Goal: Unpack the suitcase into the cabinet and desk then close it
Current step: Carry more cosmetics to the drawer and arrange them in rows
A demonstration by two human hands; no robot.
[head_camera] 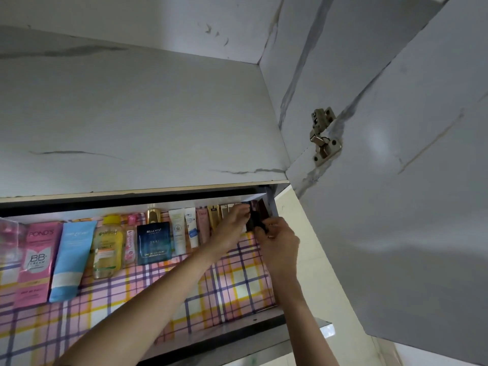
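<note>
I look up into an open cabinet with a shelf (232, 281) lined in pink, yellow and purple checked paper. A row of cosmetics stands along its back: a pink Pond's BB cream box (37, 260), a light blue tube (70, 257), a yellow Garnier bottle (109, 247), a dark blue Bella Vita cologne box (154, 243) and several slim tubes. At the row's right end both hands meet on a small dark box (255, 220). My left hand (232, 225) pinches its left side, my right hand (277, 244) grips its right side. The suitcase is out of view.
The cabinet door (396, 207) stands open to the right on a metal hinge (323, 136). The marbled grey underside of the upper shelf (132, 114) hangs low over the cosmetics. A clear plastic item (8, 233) sits at the far left.
</note>
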